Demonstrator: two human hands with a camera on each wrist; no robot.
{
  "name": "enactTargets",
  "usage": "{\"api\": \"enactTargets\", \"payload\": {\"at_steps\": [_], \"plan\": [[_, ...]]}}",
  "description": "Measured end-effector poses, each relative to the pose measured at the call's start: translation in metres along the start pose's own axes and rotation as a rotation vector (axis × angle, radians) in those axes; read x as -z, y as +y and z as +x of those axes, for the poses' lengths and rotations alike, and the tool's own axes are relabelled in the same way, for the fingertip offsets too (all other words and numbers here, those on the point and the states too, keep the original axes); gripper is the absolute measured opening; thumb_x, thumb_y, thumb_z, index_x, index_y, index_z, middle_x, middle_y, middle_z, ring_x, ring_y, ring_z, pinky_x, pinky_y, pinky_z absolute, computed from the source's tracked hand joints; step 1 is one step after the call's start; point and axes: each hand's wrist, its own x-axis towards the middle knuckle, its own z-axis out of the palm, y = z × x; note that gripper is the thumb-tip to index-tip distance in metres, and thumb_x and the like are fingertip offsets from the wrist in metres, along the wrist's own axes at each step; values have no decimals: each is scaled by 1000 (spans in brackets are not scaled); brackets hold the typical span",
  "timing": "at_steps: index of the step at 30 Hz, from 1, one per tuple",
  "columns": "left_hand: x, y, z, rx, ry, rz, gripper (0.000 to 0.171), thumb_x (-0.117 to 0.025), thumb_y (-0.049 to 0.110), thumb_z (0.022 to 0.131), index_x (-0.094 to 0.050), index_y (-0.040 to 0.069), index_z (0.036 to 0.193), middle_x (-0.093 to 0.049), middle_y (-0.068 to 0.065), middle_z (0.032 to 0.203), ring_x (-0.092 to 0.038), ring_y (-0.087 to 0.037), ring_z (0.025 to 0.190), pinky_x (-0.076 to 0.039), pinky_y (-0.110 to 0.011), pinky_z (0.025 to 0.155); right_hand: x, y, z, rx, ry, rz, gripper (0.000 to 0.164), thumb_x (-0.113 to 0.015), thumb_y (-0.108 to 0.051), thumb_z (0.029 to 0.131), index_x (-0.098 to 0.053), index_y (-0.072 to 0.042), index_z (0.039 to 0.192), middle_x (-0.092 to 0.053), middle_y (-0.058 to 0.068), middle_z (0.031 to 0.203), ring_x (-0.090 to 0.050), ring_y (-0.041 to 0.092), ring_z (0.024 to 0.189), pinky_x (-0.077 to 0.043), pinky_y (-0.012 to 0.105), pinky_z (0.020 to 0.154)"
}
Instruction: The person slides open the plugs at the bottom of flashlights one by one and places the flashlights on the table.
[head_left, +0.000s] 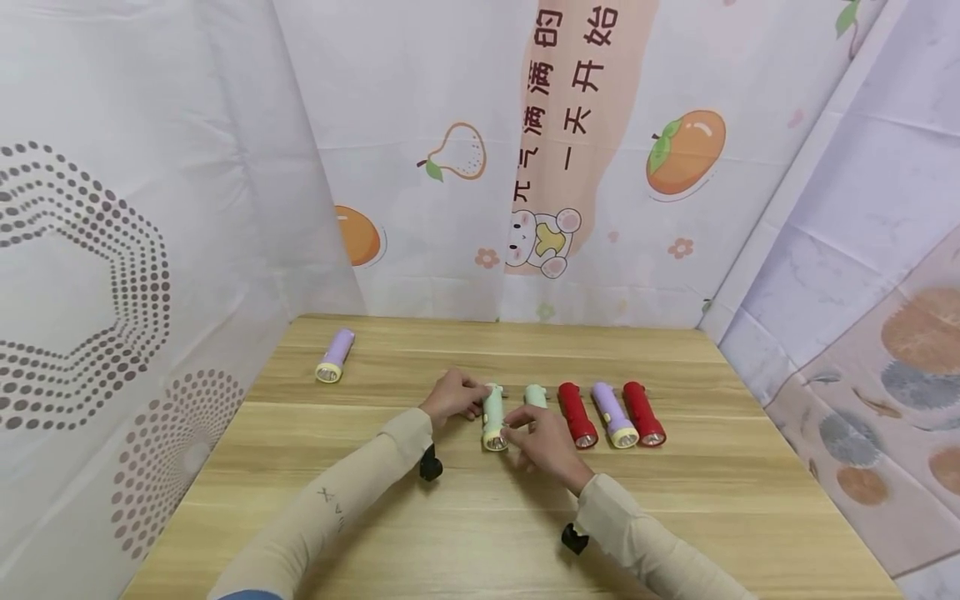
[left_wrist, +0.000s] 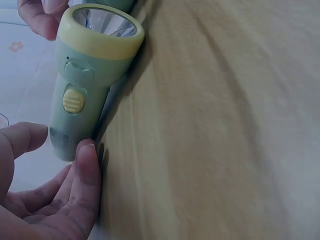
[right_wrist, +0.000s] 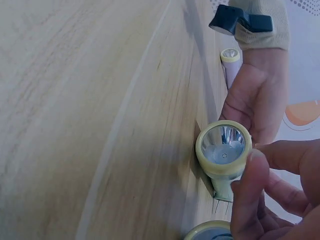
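Observation:
A light green flashlight (head_left: pixel 493 414) with a pale yellow head lies on the wooden table, its lens toward me. My left hand (head_left: pixel 454 395) holds its tail between thumb and fingers, as the left wrist view shows beside the yellow switch (left_wrist: pixel 73 100). At the head end, my right hand (head_left: pixel 542 442) has thumb and forefinger bent together at the yellow rim (right_wrist: pixel 201 150). A second green flashlight (head_left: pixel 536 395) lies just to the right, partly hidden behind the right hand.
Right of the hands, a red flashlight (head_left: pixel 576 412), a purple one (head_left: pixel 613 414) and another red one (head_left: pixel 643 412) lie side by side. A lone purple flashlight (head_left: pixel 337 353) rests at the table's back left. Printed cloth curtains (head_left: pixel 420 100) stand behind and beside the table (head_left: pixel 480 525).

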Motion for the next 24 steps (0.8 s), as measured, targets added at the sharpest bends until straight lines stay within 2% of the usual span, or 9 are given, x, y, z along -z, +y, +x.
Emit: {"api": "enactTargets", "payload": {"at_steps": [4, 7, 12, 17, 21, 24], "plan": [[5, -4, -9, -25, 26, 9, 24, -67, 19, 101, -68, -2, 110, -70, -15, 91, -67, -19, 71, -59, -30, 63, 1, 0, -1, 15, 30, 0, 11, -75, -20, 96, -73, -13, 103, -69, 4, 97, -62, 20, 49, -55, 32, 45], [9, -7, -18, -35, 57, 40, 23, -66, 22, 101, -66, 1, 110, -69, -14, 93, -67, -21, 74, -58, -31, 64, 2, 1, -3, 30, 32, 8, 8, -73, -20, 97, -73, -13, 101, -68, 4, 97, -59, 19, 47, -54, 32, 45], [14, -14, -41, -53, 83, 103, 21, -66, 26, 100, -67, 7, 110, -68, -12, 94, -64, -21, 75, -55, -31, 61, 3, 3, -8, 52, 38, 26, 8, -71, -19, 99, -71, -12, 96, -66, 4, 92, -59, 24, 48, -51, 31, 44], [16, -20, -69, -127, 24, 161, 17, -66, 27, 102, -69, 11, 107, -67, -5, 94, -64, -21, 75, -53, -32, 59, 5, 5, -14, 59, 38, 30, 10, -71, -20, 98, -70, -12, 93, -65, 3, 88, -60, 24, 53, -49, 29, 46], [16, -21, -91, -221, -37, 243, 16, -66, 30, 102, -71, 15, 103, -68, 1, 95, -63, -17, 83, -54, -32, 71, 5, 8, -20, 62, 13, 22, 11, -71, -20, 98, -71, -9, 96, -69, 6, 88, -57, 17, 52, -48, 28, 47], [15, -21, -106, -251, -59, 278, 17, -67, 33, 101, -72, 16, 101, -69, 4, 94, -63, -16, 85, -53, -31, 76, 4, 11, -24, 67, -14, 12, 12, -70, -19, 98, -72, -7, 97, -70, 8, 88, -55, 13, 52, -47, 27, 47]]}}
